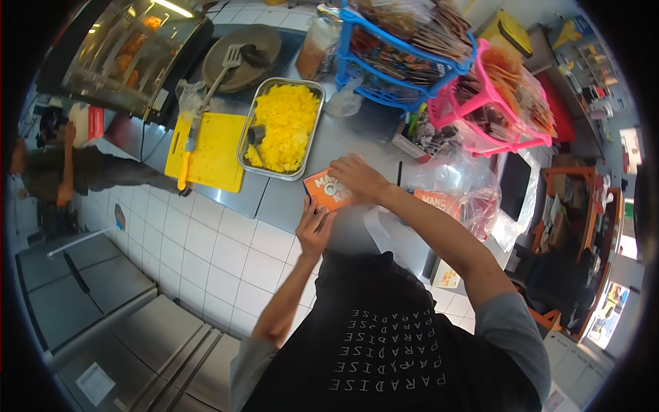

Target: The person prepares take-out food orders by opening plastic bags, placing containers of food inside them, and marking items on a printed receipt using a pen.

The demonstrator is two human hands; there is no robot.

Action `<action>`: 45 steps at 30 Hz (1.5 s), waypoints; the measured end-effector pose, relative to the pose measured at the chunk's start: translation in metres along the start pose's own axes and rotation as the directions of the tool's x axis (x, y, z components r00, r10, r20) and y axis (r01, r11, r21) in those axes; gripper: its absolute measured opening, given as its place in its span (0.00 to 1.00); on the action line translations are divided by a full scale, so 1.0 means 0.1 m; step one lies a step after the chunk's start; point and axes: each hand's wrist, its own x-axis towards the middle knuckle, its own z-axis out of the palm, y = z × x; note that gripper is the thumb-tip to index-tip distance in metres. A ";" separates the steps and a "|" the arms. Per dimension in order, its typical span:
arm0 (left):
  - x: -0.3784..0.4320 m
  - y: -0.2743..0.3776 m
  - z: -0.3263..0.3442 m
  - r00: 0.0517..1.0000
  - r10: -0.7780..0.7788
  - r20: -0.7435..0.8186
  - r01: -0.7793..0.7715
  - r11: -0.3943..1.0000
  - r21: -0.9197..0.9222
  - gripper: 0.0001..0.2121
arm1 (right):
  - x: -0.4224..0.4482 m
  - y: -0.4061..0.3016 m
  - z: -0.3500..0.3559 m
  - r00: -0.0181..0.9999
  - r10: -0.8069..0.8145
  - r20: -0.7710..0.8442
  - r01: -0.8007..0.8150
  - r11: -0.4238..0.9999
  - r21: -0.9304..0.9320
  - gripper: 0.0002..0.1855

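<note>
An orange cardboard food box (pixel 326 194) with white lettering is tilted between my hands, above the near edge of the steel counter (pixel 288 201). My left hand (pixel 315 230) grips its near left side, with the fingers along the edge. Across its far right part lies my right hand (pixel 358 179), fingertips bent over the far edge and covering some of the print. Just beyond, to the left, sits a steel tray (pixel 315 135) filled with yellow rice (pixel 288 123). A dark scoop (pixel 255 136) is stuck into the rice.
Left are a yellow cutting board (pixel 219 149), a yellow-handled knife (pixel 186 165), a spatula (pixel 221 74) and a glass food warmer (pixel 123 56). Blue (pixel 406 77) and pink baskets (pixel 484 103) hold packets. A plastic bag (pixel 453 185) covers more boxes. Another person (pixel 56 170) stands left.
</note>
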 end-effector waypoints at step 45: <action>0.03 0.55 -0.22 0.937 0.102 0.335 -0.039 0.981 -0.192 0.10 | 0.16 -0.61 -0.73 0.989 0.133 -0.060 -0.140 0.981 -0.131 0.57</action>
